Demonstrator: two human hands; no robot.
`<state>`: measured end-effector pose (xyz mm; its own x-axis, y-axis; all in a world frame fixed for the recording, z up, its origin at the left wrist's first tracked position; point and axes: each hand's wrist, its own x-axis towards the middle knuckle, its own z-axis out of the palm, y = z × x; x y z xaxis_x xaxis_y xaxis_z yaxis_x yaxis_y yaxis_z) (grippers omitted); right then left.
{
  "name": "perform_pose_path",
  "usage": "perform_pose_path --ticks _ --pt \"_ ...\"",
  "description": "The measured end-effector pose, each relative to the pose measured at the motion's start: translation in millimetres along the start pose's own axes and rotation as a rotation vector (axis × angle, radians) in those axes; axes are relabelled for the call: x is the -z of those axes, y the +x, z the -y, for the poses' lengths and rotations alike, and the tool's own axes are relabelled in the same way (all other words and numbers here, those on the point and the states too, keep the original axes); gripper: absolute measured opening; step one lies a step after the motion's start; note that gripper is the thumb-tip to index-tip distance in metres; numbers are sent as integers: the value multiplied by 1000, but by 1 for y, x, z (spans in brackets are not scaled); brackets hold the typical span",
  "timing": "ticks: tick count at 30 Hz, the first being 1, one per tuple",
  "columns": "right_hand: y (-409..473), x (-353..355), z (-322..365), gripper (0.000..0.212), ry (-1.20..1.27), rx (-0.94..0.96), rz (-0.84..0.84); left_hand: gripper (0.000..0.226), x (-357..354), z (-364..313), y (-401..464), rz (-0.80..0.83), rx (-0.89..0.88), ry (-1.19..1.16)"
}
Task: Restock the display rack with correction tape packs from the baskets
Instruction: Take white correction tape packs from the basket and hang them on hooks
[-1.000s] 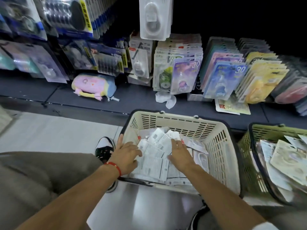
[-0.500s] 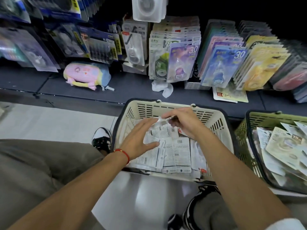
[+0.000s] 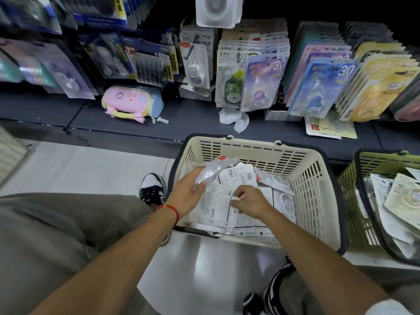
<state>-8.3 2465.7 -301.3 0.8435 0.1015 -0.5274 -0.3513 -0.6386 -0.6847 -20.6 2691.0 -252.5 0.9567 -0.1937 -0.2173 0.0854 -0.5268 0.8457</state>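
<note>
The left hand now holds a clear pack lifted off the pile, its fingers wrapped round the lower end so the pack angles up and away toward the far wall of the cream basket. Half a second ago that pack was up between both hands, pinched by the right; it has passed across. The right hand has dropped back onto the heap of packs just beside the left, knuckles up, fingers curled and pinching the edge of another one; how firm that grip is cannot be told from here.

This reads as gathering: one pack secured in the left, a second being picked by the right, so a small batch is likely building before anything goes up to the rack beyond the hands. Nothing from this basket has reached the rack yet in this step.

To the right of the right arm, the green basket holds more packs, untouched. The loose, slippery sleeves lie overlapped, so the right may lift two at once.
</note>
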Motion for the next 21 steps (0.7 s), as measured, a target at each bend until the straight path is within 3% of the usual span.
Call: perform_pose_path --ticks 2,4,6,12,18,21 --pt "-1 21 9 12 269 8 9 36 0 1 0 -11 9 18" --pt "-2 44 19 26 435 56 -2 36 -3 1 1 -2 27 35" --pt "-4 60 27 31 474 91 -14 37 -7 1 1 21 28 45" --pt "-2 65 31 15 549 16 -45 39 -15 2 1 68 51 -11" --pt "2 58 29 7 916 -132 -31 74 -13 4 0 193 160 -222" --pt "7 58 30 8 1043 -202 -52 92 -12 1 0 176 106 -209"
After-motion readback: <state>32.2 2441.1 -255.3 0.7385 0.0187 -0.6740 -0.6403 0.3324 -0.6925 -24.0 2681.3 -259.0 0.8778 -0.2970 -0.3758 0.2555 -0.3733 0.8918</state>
